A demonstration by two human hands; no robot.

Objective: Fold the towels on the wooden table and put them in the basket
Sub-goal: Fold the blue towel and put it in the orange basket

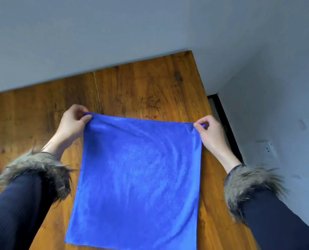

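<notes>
A plain royal-blue towel [137,177], streaked orange-brown wooden table [42,109], navy ribbed sleeves with grey-brown fur cuffs [40,170].

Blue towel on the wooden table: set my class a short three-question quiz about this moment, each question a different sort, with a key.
1. True or false: the left hand and the right hand each pinch one far corner of the blue towel.
2. Multiple choice: the towel is A) rolled up, B) spread open in one layer over the wooden table, C) folded in quarters.
3. Fill in: the cuffs of the dark sleeves are trimmed with ____.

Key: 1 true; 2 B; 3 fur.
</notes>
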